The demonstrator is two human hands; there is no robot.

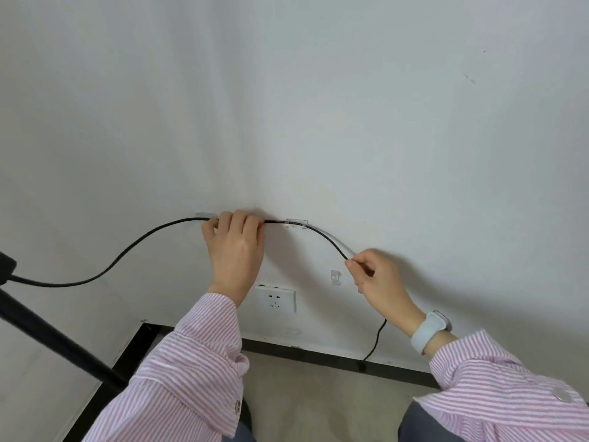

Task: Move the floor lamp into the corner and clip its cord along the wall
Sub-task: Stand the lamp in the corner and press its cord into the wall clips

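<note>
A black cord point(127, 250) runs from the floor lamp's black pole point(47, 336) at the left, up along the white wall. It passes a clear clip point(206, 215) and sits in a second clear clip point(297, 223). My left hand point(236, 247) grips the cord against the wall between those two clips. My right hand point(376, 275) pinches the cord lower right, beside a third clear clip point(335, 276) that holds nothing. Below that hand the cord hangs down to the black baseboard point(318, 354).
A white wall socket point(276, 298) sits below my left hand. The room corner is at the lower left, where the baseboards meet. Beige floor point(318, 397) lies below. Striped pink sleeves and a pale wristwatch point(430, 330) cover my arms.
</note>
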